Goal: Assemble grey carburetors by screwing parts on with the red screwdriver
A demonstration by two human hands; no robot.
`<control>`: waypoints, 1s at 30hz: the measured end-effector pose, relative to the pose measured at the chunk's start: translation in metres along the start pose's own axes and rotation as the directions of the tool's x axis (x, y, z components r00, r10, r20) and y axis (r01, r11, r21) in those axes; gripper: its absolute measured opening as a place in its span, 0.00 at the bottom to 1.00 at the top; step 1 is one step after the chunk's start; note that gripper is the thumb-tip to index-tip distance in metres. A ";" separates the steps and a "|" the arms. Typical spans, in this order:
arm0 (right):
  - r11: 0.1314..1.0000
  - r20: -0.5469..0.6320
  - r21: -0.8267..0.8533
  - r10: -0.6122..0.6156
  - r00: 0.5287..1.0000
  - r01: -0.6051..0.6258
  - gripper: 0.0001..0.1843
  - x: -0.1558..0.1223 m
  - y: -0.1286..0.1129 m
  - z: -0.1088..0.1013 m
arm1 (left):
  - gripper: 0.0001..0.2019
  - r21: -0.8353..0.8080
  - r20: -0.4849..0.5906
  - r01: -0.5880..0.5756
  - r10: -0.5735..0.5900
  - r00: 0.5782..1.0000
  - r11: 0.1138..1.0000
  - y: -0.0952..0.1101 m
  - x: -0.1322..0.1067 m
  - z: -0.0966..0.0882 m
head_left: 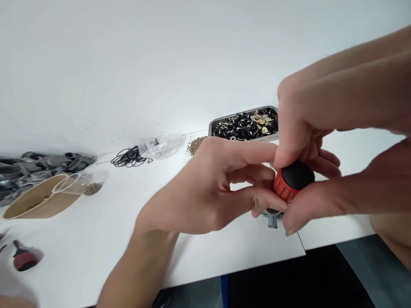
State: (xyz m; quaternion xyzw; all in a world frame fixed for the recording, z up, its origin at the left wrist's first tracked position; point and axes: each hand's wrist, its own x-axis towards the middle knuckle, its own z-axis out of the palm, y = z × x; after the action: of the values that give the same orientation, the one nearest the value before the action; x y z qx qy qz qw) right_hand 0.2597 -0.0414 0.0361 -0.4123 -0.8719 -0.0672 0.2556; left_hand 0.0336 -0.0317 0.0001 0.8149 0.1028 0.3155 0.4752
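the driver (293, 179) sits between the two hands, over the white table (112, 192) and just above the grey part (272, 220); the right hand (321, 107) pinches its handle, thumb and bent forefinger closed on the red sides, the other fingers curled loosely behind; the left hand (205, 192) has its thumb and fingertips drawn together by the driver's lower side, with an open loop between them nearer the palm; whether those tips grip the driver, the grey part or something small between, i cannot tell; to do this well, i would let the left fingers steady and guide while the right turns from thumb and forefinger alone; keep the driver square to whatever it bears on, press lightly along its length and ease off once it resists, since a slant could let the tip slip; the driver's black domed end faces up toward the camera, leaning right in the view; its long axis seems to run from there down and somewhat left, toward the grey part; shaft and tip are hidden by fingers, so any contact is out of sight.
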 end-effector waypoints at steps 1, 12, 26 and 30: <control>0.997 0.057 0.045 -0.066 0.996 0.063 0.41 0.003 -0.004 -0.004 | 0.26 -0.024 0.033 0.007 -0.006 0.999 1.000 -0.001 0.002 -0.001; 0.972 0.189 0.033 -0.235 0.954 0.233 0.35 0.015 -0.021 -0.035 | 0.13 -0.190 -0.189 0.014 -0.050 0.981 0.982 -0.008 0.020 0.021; 0.939 0.319 0.205 -0.329 0.889 0.274 0.26 0.025 -0.024 -0.046 | 0.12 -0.074 -0.277 -0.033 0.012 0.961 0.997 -0.004 0.015 0.022; 0.924 0.330 0.214 -0.374 0.867 0.317 0.32 0.027 -0.030 -0.050 | 0.09 -0.040 -0.149 0.046 -0.051 0.988 0.998 0.002 0.013 0.016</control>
State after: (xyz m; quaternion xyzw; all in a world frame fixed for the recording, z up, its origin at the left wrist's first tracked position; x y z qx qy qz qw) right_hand 0.2426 -0.0587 0.0948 -0.2338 -0.9662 0.0328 0.1037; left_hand 0.0528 -0.0380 0.0014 0.7773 0.1522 0.3660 0.4885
